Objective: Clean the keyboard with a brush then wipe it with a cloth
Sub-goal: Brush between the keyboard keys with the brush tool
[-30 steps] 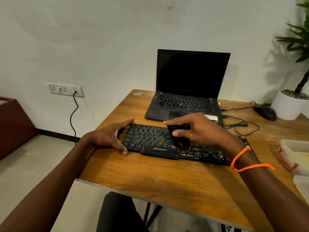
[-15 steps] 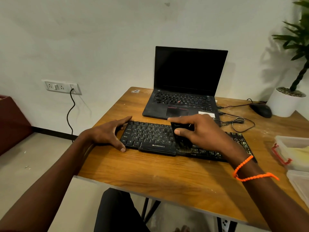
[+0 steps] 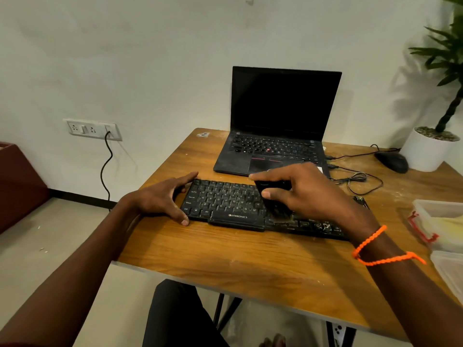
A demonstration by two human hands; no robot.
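Soft, even indoor light fills the room, moderately bright, with no harsh glare. The plant (image 3: 448, 56) throws a faint blurred shadow on the wall (image 3: 150, 58) at its left. Wide-angle distortion bends the edges, and detail is slightly soft throughout.

Bare forearms, orange beaded cord (image 3: 370, 242) looped twice around right wrist, dark trousers (image 3: 175, 319)

A single wide-angle view is taken from the wearer's head, directed forward and downward over the near edge of the worktop (image 3: 225, 251). The left hand (image 3: 160, 200) and right hand (image 3: 308, 194) are seen at close range in mid-frame, both forearms entering from the bottom corners. The wall (image 3: 150, 58) closes the upper frame. Straight lines are bowed toward the margins.
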